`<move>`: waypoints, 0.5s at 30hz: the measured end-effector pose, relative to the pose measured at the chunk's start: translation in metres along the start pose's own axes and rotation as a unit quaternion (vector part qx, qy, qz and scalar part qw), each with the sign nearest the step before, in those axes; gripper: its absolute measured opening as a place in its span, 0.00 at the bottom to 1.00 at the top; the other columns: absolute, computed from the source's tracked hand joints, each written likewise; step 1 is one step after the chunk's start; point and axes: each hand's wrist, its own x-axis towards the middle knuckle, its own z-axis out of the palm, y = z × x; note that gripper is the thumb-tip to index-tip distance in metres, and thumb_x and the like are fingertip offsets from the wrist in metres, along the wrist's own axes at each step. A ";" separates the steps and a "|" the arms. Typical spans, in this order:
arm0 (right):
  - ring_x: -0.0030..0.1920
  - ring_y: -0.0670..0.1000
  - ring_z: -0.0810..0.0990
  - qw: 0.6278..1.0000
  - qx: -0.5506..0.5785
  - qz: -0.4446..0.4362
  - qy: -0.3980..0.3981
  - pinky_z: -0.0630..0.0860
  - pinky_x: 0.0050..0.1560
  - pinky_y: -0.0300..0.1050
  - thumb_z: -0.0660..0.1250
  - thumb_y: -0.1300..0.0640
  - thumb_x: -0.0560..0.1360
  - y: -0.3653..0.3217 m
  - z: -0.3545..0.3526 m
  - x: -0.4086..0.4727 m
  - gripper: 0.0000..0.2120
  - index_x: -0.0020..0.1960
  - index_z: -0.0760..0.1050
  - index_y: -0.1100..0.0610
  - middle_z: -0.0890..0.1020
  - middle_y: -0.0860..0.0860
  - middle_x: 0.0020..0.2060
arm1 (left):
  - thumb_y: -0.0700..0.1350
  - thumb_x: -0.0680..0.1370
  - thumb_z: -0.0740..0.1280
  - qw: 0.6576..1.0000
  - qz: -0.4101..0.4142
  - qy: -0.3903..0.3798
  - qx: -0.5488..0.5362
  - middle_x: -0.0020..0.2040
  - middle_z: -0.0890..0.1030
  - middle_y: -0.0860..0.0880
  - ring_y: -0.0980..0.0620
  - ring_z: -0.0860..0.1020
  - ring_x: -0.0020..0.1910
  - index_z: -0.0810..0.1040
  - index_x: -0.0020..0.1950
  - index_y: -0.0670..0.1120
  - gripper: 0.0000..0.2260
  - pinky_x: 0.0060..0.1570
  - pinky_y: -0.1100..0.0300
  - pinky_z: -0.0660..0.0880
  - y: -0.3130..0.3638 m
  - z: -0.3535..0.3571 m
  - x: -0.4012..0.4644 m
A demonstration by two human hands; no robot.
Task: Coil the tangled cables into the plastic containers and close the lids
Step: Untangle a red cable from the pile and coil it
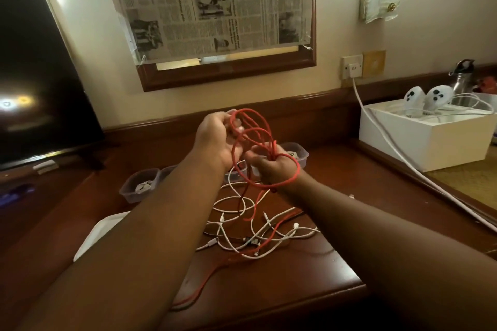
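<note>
Over the dark wooden worktop [309,271] both forearms reach forward. The left hand [215,137], raised, grips loops of the red cable [250,148]; the right hand [269,166], lower, is closed on it too. White cables [269,239] lie tangled below, before open plastic containers [138,185].

A white box [441,142] sits right, a dark television [35,75] left.

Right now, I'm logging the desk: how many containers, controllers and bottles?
Plastic containers: 4, some partly hidden
White controllers: 2
Metal bottle: 1
Total: 7
</note>
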 end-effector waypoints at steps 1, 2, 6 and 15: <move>0.30 0.42 0.77 1.000 0.012 0.015 -0.021 0.72 0.30 0.36 0.70 0.55 0.77 0.000 0.006 -0.002 0.04 0.50 0.75 0.50 0.80 0.45 0.30 | 0.37 0.79 0.54 1.000 -0.004 -0.001 -0.021 0.30 0.71 0.49 0.55 0.70 0.25 0.75 0.49 0.42 0.10 0.30 0.63 0.71 0.000 0.003 0.000; 0.28 0.44 0.74 0.999 0.011 0.038 -0.037 0.70 0.28 0.38 0.72 0.55 0.76 0.000 0.011 -0.001 0.07 0.50 0.75 0.49 0.78 0.47 0.30 | 0.37 0.78 0.53 0.999 -0.012 -0.007 -0.049 0.29 0.71 0.49 0.55 0.70 0.25 0.75 0.50 0.42 0.11 0.32 0.62 0.71 0.001 0.006 0.002; 0.37 0.52 0.80 0.994 -0.057 0.080 -0.045 0.80 0.40 0.49 0.70 0.55 0.77 -0.002 0.017 0.008 0.05 0.50 0.78 0.57 0.82 0.57 0.40 | 0.36 0.77 0.51 0.998 -0.030 -0.030 -0.055 0.30 0.72 0.47 0.53 0.71 0.27 0.73 0.47 0.43 0.11 0.32 0.61 0.72 0.006 0.011 0.002; 0.37 0.52 0.78 0.964 0.206 0.133 0.100 0.76 0.45 0.49 0.58 0.50 0.83 -0.023 -0.008 0.026 0.12 0.47 0.72 0.57 0.79 0.52 0.35 | 0.40 0.83 0.56 0.957 0.121 0.004 0.262 0.46 0.81 0.43 0.46 0.80 0.44 0.74 0.59 0.46 0.09 0.44 0.52 0.78 -0.024 -0.030 0.004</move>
